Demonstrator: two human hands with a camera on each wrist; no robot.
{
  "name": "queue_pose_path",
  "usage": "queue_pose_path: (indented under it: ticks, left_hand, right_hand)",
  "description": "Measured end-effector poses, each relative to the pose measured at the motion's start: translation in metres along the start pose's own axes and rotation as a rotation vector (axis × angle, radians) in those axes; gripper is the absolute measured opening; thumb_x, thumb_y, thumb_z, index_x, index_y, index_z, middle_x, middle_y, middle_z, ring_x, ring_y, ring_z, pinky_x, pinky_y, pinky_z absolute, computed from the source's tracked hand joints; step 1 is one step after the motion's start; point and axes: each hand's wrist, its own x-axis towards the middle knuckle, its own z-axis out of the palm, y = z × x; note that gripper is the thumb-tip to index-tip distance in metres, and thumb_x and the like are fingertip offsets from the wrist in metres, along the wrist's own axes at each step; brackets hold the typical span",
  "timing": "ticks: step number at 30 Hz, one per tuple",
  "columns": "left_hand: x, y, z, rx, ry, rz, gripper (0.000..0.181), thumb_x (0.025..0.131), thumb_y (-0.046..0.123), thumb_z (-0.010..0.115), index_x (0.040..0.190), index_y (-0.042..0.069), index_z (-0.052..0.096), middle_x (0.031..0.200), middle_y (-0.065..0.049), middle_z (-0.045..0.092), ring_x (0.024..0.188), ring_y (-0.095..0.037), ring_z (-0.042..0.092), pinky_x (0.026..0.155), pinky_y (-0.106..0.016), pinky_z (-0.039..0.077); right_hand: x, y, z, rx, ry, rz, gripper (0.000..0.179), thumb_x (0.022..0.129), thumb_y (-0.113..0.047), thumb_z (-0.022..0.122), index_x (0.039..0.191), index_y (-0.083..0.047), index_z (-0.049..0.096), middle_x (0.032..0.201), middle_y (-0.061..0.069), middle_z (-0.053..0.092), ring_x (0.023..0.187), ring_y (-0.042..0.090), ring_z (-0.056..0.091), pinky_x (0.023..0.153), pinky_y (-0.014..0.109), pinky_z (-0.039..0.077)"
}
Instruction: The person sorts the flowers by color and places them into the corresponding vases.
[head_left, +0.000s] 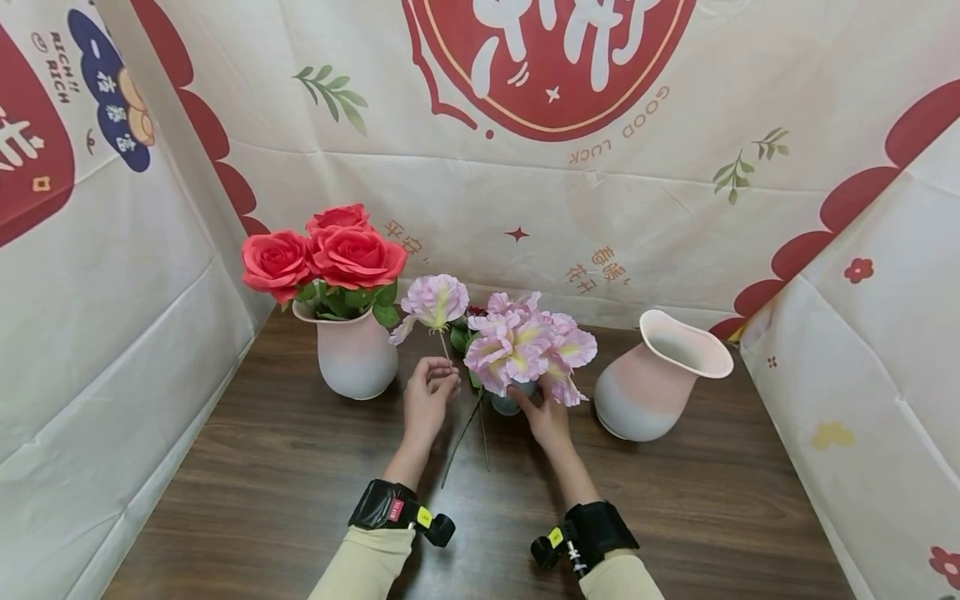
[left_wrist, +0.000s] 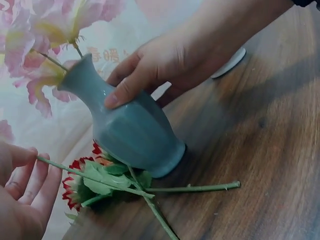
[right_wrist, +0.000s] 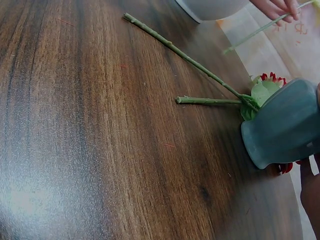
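Note:
My left hand [head_left: 429, 398] pinches the thin green stem of a single pink iris-like artificial flower [head_left: 435, 302], its bloom raised above the fingers. With fingers and thumb around its neck and side, my right hand [head_left: 549, 421] grips a small blue-grey vase [left_wrist: 132, 127]. Several pink blooms [head_left: 517, 350] stand in this vase and hide most of it in the head view. Red flowers with green leaves [left_wrist: 75, 182] lie on the table beside the vase base, partly hidden behind it. Their cut stems [right_wrist: 187, 60] stretch toward me across the wood.
On the left, a pink-and-white vase [head_left: 356, 358] holds several red roses [head_left: 352, 250]. A similar vase [head_left: 652, 383] without flowers stands to the right. Printed cloth [head_left: 480, 208] walls in the back and both sides of the brown wooden table [head_left: 720, 500].

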Motion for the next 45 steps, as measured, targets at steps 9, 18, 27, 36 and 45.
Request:
queue_pose_path:
  ticks: [9, 18, 27, 36, 45]
  left_hand:
    - [-0.003, 0.017, 0.006, -0.066, -0.021, 0.099, 0.018, 0.092, -0.007, 0.063, 0.109, -0.008, 0.056, 0.103, -0.021, 0.066, 0.085, -0.015, 0.068, 0.076, -0.024, 0.061]
    - [-0.009, 0.041, 0.016, -0.156, -0.053, 0.235, 0.019, 0.09, -0.011, 0.06, 0.108, -0.014, 0.053, 0.099, -0.009, 0.064, 0.087, -0.004, 0.064, 0.079, -0.024, 0.06]
    - [-0.016, 0.061, 0.027, -0.251, -0.071, 0.391, 0.018, 0.091, -0.013, 0.058, 0.105, -0.018, 0.048, 0.097, 0.009, 0.065, 0.094, -0.003, 0.064, 0.088, -0.015, 0.052]
    - [-0.019, 0.067, 0.038, -0.228, -0.117, 0.444, 0.016, 0.092, -0.011, 0.058, 0.105, -0.015, 0.049, 0.102, -0.024, 0.064, 0.096, -0.002, 0.063, 0.088, -0.018, 0.053]
    - [-0.02, 0.064, 0.043, -0.151, -0.15, 0.344, 0.016, 0.096, -0.006, 0.056, 0.11, -0.007, 0.049, 0.113, -0.024, 0.06, 0.103, -0.006, 0.059, 0.091, -0.019, 0.05]
  right_hand:
    - [-0.001, 0.001, 0.001, 0.016, 0.003, 0.012, 0.062, 0.089, -0.02, 0.075, 0.144, -0.01, 0.048, 0.151, 0.018, 0.047, 0.145, 0.036, 0.038, 0.12, 0.055, 0.031]
    - [0.0, 0.002, 0.001, 0.01, 0.01, -0.015, 0.057, 0.089, -0.017, 0.075, 0.14, -0.007, 0.051, 0.148, 0.017, 0.05, 0.143, 0.035, 0.04, 0.119, 0.055, 0.033]
    - [-0.004, 0.0, -0.001, -0.056, 0.013, 0.023, 0.045, 0.092, -0.011, 0.067, 0.132, 0.002, 0.052, 0.137, 0.028, 0.055, 0.134, 0.045, 0.047, 0.114, 0.058, 0.037]
    - [-0.004, 0.002, -0.001, -0.063, 0.052, -0.086, 0.047, 0.087, 0.0, 0.067, 0.131, 0.007, 0.052, 0.138, 0.032, 0.052, 0.135, 0.049, 0.044, 0.115, 0.061, 0.034]
    - [-0.004, 0.001, -0.003, -0.046, 0.03, -0.064, 0.052, 0.087, 0.0, 0.068, 0.136, 0.005, 0.05, 0.143, 0.03, 0.049, 0.138, 0.048, 0.041, 0.117, 0.06, 0.032]
